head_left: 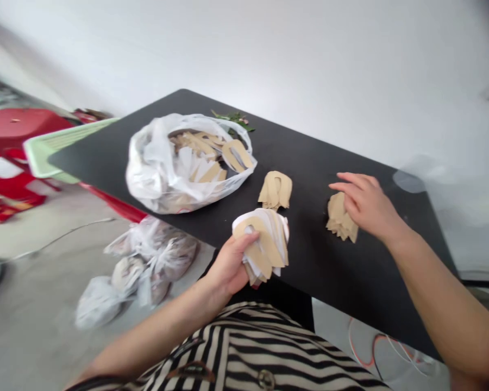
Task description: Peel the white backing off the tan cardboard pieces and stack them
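Observation:
My left hand [232, 266] is closed around a fanned bundle of tan and white cut-out pieces [264, 244], rounded at one end with a slot in the middle. It holds them just over the table's near edge, thumb on top. My right hand [362, 201] has its fingers stretched out and apart over a small pile of tan pieces [341, 217] on the right; whether the fingertips touch the pile I cannot tell. Between the hands, a second pile of tan pieces [276, 189] lies on the table, partly behind the held bundle.
On the black table [309, 157] stands an open white plastic bag [155, 163] full of tan and white pieces. Green leaves [236, 120] lie behind it. A pale green basket [44, 152] is at the left. Tied plastic bags [146, 260] and cables [391, 347] lie on the floor.

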Demonstrator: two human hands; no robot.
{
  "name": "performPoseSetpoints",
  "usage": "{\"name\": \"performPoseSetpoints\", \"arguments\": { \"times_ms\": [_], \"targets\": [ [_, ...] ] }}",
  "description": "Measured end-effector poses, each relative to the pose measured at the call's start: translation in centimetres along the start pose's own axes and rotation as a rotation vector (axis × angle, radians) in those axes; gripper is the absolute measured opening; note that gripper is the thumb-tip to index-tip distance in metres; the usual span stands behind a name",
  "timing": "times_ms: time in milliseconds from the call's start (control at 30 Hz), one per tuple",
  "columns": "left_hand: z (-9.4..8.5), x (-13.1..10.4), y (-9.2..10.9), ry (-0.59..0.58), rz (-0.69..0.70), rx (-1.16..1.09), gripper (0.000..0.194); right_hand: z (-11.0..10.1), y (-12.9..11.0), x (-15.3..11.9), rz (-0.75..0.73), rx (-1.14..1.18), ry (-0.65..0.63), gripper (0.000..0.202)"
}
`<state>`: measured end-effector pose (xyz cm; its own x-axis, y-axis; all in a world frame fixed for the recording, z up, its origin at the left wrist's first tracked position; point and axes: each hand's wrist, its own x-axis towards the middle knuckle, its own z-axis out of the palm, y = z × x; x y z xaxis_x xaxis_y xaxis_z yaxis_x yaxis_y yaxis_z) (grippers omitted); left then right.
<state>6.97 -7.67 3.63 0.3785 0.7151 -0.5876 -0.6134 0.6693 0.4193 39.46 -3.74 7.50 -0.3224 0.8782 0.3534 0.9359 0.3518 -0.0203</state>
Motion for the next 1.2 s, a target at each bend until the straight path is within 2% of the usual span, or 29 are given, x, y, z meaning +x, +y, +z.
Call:
{"name": "performPoseSetpoints", "arguments": {
  "times_ms": [33, 67, 167, 267, 400, 600, 767, 833, 1033, 1100, 1200],
  "targets": [
    [-0.1, 0.1, -0.1, -0.012, 0.01, -0.01, 0.04, -0.4, -2.7, -0.3, -0.009, 0.071, 0.107, 0.038],
    [-0.2, 0.1, -0.3, -0.026, 0.022, -0.023, 0.042, -0.8, -5.5, -0.6, -0.014, 0.141, 0.156, 0.039],
    [-0.6, 0.4, -0.6, -0.076, 0.093, -0.057, 0.048, -1.0, -12.9, -1.7, -0.048, 0.283, 0.207, 0.039],
    [-1.0, 0.4, -0.7, -0.145, 0.109, -0.064, 0.053, 0.3, -16.8, -1.7, 0.0, 0.326, 0.207, 0.033],
    [-1.7, -0.1, -0.4, -0.215, 0.079, -0.055, 0.054, 1.3, -17.7, 0.2, -0.037, 0.274, 0.142, 0.031],
    [-2.9, -0.6, 0.5, -0.189, -0.01, -0.147, 0.043, 0.8, -17.7, 2.7, -0.122, 0.271, -0.012, 0.03],
    [-3.4, -0.8, 1.5, -0.173, -0.102, -0.2, 0.062, 0.9, -19.0, 3.9, -0.201, 0.215, -0.078, 0.031],
    [-3.4, -0.9, 1.8, -0.176, -0.127, -0.209, 0.063, 0.6, -19.4, 4.2, -0.199, 0.224, -0.087, 0.03],
    [-3.5, -0.7, 2.0, -0.166, -0.139, -0.225, 0.059, -1.9, -20.1, 2.7, -0.005, 0.337, 0.086, 0.023],
    [-3.4, -0.6, 1.9, -0.159, -0.113, -0.24, 0.058, -2.2, -21.1, 1.7, 0.016, 0.349, 0.079, 0.023],
    [-3.2, -0.5, 1.7, -0.182, -0.094, -0.276, 0.053, -1.4, -22.9, 0.8, -0.007, 0.363, 0.01, 0.025]
  ]
}}
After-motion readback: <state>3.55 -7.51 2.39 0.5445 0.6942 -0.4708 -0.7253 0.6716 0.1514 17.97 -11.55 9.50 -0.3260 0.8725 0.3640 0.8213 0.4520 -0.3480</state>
